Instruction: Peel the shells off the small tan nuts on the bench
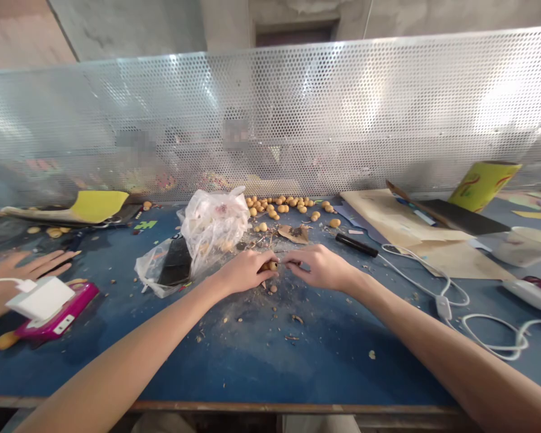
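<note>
Near the middle of the blue table, my left hand (246, 272) is closed round a small tan gourd (270, 266), whose dark-marked end points right. My right hand (318, 267) is just to its right, fingers pinched close to that end; what they hold, if anything, is too small to name. Crumbs, seeds and bits of stem lie below and behind the hands. Behind them sits a brown dry scrap (294, 233), and several small tan gourds (282, 204) are heaped along the metal screen.
A crumpled plastic bag (214, 222) and a dark phone-like object (177, 261) lie left. Farther left are another person's hand (36, 264) and a magenta power strip (79, 307). Right are a black rod-shaped tool (356, 245), white cable (415, 276), cardboard (455, 258) and yellow can (482, 186).
</note>
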The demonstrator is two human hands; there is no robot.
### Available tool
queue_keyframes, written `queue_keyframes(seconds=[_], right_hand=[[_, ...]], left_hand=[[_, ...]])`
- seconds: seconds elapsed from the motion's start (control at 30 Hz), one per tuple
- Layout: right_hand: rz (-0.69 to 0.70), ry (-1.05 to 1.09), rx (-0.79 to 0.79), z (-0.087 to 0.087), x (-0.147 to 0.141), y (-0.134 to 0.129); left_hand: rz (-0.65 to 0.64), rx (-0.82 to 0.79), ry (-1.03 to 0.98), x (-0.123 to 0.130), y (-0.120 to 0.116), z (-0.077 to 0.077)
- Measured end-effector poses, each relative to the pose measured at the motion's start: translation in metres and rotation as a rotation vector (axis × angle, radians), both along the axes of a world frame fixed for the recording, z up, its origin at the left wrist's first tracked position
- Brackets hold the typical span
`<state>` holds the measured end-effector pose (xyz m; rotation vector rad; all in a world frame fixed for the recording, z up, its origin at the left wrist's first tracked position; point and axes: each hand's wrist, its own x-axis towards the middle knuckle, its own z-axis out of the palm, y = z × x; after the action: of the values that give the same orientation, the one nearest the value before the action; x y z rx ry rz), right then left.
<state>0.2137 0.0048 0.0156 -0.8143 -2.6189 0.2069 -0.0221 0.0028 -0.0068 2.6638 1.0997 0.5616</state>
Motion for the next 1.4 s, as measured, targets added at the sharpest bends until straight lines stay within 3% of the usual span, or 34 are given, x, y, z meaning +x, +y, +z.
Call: queue_keyframes(seconds=[0.67, 0.93, 1.4], right_hand=[[0.155, 0.08, -0.02, -0.0025, 0.0033, 0.003], [0.082, 0.066, 0.03, -0.0033, 0.003, 0.0025], [0.107, -0.03, -0.031, -0.0044, -0.0017, 0.0023]], left_hand=[[0.006, 0.012, -0.01, -0.0001, -0.0006, -0.0008], [-0.006, 0.024, -0.013, -0.0001, -0.001, -0.0016], [0.003, 0.027, -0.009, 0.0013, -0.0003, -0.0027]])
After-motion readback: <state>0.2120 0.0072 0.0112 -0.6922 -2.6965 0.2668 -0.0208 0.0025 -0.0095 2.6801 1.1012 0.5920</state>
